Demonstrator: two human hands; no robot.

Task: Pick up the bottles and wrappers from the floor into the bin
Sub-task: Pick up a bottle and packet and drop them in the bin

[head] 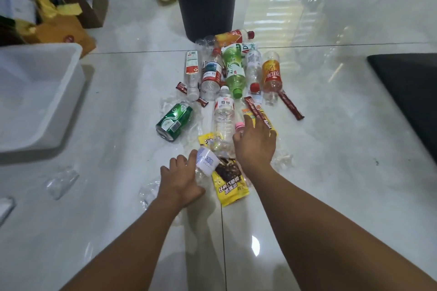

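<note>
Reaching down to litter on a glossy floor [331, 149], a person works with both hands. The left hand [179, 184] curls its fingers round a crushed bottle [207, 160], seemingly ready to lift it. The right hand [255, 146] lies over a pink-capped bottle [239, 125]; whether it grips cannot be told. A yellow wrapper [230, 184] lies between the wrists. Other bottles [233, 68] and a can [173, 120] lie ahead, before the upright bin [205, 0].
</note>
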